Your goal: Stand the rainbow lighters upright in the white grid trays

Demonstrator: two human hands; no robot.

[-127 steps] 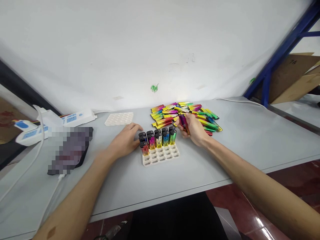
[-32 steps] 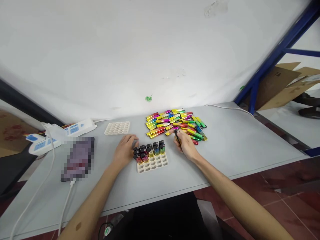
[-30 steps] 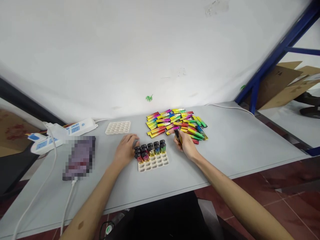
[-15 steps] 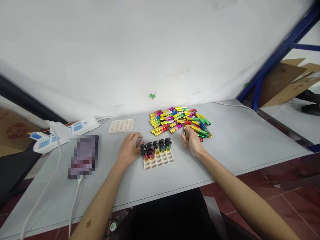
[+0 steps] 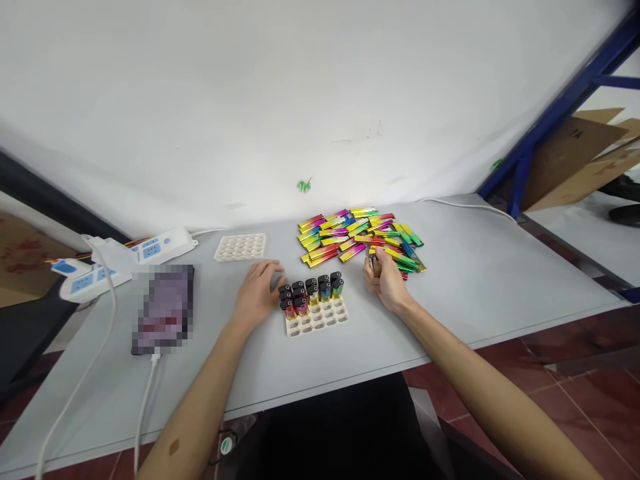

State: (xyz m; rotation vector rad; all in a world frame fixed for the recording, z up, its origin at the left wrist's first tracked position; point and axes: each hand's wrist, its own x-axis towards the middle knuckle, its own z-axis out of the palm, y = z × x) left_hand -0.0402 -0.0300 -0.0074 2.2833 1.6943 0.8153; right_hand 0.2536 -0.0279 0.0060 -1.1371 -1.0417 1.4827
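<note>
Grey tabletop [image 5: 480, 273], right grip [image 5: 390, 281] wrapped round a lighter [image 5: 373, 261], left grip [image 5: 255, 293] loosely parted beside part-filled tray [image 5: 317, 325]

The right hand [image 5: 385, 279] hides most of its lighter [image 5: 373, 262], leaving only a small part near the thumb in sight; it also covers a bit of the pile [image 5: 355, 237], where upper pieces overlap lower ones; in the rack [image 5: 320, 321], front lighters [image 5: 301, 307] mask the bodies of those behind; whether the left hand [image 5: 257, 290] touches them cannot be told; both forearms [image 5: 465, 360] run off the bottom edge; the phone [image 5: 170, 303] is pixelated; its cable [image 5: 143, 420] leaves at the bottom; the left box [image 5: 23, 257], its red print blurred, and the right boxes [image 5: 570, 163] are cut by the side edges.
</note>
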